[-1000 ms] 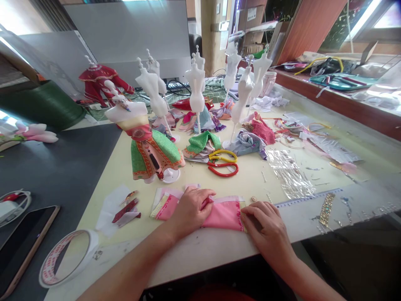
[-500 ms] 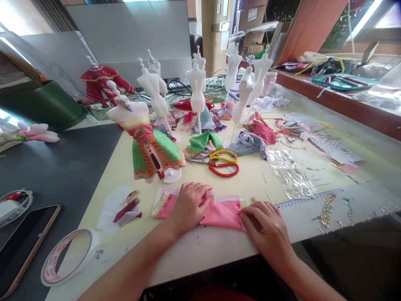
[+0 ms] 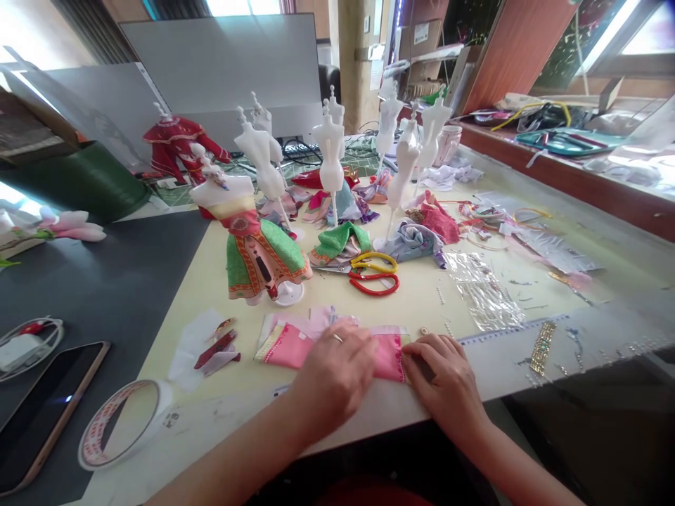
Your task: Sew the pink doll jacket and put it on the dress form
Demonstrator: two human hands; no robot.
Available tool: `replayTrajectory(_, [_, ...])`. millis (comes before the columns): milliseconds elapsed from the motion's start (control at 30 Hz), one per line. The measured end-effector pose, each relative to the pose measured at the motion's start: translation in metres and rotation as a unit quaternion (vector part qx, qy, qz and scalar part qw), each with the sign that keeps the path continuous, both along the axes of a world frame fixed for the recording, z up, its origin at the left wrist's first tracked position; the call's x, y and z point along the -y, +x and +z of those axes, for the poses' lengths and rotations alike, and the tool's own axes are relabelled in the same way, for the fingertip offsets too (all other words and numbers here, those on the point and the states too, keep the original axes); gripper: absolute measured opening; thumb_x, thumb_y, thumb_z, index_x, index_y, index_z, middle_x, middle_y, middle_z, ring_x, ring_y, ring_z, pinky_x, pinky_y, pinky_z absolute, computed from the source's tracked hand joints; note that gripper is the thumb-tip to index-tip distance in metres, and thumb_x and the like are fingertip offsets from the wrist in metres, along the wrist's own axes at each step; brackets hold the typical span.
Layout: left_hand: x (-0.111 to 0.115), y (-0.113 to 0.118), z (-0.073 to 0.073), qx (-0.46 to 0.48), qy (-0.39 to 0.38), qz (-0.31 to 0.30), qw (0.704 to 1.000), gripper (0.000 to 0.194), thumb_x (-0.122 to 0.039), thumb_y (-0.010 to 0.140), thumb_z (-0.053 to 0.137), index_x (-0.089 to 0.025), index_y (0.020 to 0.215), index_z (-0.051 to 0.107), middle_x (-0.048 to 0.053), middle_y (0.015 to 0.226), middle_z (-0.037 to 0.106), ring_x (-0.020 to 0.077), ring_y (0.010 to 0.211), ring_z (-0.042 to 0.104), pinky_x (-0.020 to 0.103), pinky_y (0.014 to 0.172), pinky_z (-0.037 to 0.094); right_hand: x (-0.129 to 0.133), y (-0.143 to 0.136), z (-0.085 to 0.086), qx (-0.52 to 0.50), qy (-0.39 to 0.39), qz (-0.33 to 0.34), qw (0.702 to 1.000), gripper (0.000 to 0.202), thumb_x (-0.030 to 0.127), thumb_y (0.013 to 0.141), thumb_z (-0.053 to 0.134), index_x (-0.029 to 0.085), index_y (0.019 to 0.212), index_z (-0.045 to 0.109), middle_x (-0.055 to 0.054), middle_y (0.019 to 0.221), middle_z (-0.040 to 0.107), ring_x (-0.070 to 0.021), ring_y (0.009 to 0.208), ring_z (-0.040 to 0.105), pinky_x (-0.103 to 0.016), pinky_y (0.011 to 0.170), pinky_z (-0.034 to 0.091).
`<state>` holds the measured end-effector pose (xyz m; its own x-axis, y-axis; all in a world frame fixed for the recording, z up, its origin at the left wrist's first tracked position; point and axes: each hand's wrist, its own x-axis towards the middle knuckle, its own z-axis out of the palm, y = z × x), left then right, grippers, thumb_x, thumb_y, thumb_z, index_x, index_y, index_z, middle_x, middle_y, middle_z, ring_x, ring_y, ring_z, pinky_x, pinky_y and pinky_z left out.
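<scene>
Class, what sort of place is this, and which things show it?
Probably a workshop for miniature clothes: small mannequins, scissors and pink cloth with trimmed edges suggest it.

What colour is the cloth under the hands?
The cloth is pink, with darker pink trim near its ends; the head view shows it.

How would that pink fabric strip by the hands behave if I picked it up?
The pink fabric strip would probably sag and fold, since it looks like thin cloth lying on the table. It is likely light, with little visible thickness. The trim along its ends may stiffen those edges slightly.
</scene>
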<state>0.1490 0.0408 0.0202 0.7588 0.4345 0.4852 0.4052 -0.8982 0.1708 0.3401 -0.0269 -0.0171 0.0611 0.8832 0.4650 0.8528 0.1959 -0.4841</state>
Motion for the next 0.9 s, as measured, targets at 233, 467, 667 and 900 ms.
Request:
replayTrajectory(233, [0.039,0.015,-0.023,-0.141,-0.029,-0.004,0.990,0.061,-0.044,0.087,0.046,-0.005,0.132,0.039,0.017,0.139,0.042,0.0306,0.130,0.034,0.044,0.107,0.030,0.001,-0.001,0.002,0.007,-0.004,0.001,1.000,0.013,0.022,0.087,0.051,0.020,0.080,0.061,-0.003,0.076,0.057,-0.0194,0.077,0.053,-0.036,0.077,0.039])
replayTrajectory(467, [0.039,0.013,-0.038,-0.129,-0.050,0.023,0.990,0.070,-0.056,0.086,0.039,-0.007,0.136,0.034,0.016,0.141,0.037,0.0292,0.134,0.028,0.045,0.109,0.026,0.001,0.001,0.000,0.014,0.004,0.006,1.000,0.011,0.023,0.086,0.052,0.021,0.081,0.061,-0.003,0.077,0.057,-0.0194,0.078,0.053,-0.036,0.078,0.038])
replayTrajectory(667, [0.039,0.010,-0.038,-0.128,-0.065,0.023,0.989,0.070,-0.057,0.086,0.038,-0.008,0.136,0.035,0.016,0.142,0.036,0.0294,0.134,0.027,0.045,0.109,0.025,0.000,0.001,0.000,0.012,0.004,0.005,1.000,0.010,0.022,0.086,0.052,0.020,0.080,0.061,-0.003,0.077,0.057,-0.0199,0.078,0.053,-0.037,0.078,0.038])
replayTrajectory(900, [0.038,0.004,-0.035,-0.137,-0.068,0.036,0.988,0.068,-0.057,0.086,0.038,-0.010,0.134,0.040,0.018,0.141,0.037,0.0321,0.133,0.028,0.050,0.107,0.026,0.000,0.001,0.000,0.009,0.004,0.008,1.000,0.010,0.023,0.086,0.053,0.021,0.080,0.060,-0.003,0.077,0.057,-0.0201,0.078,0.053,-0.037,0.078,0.038])
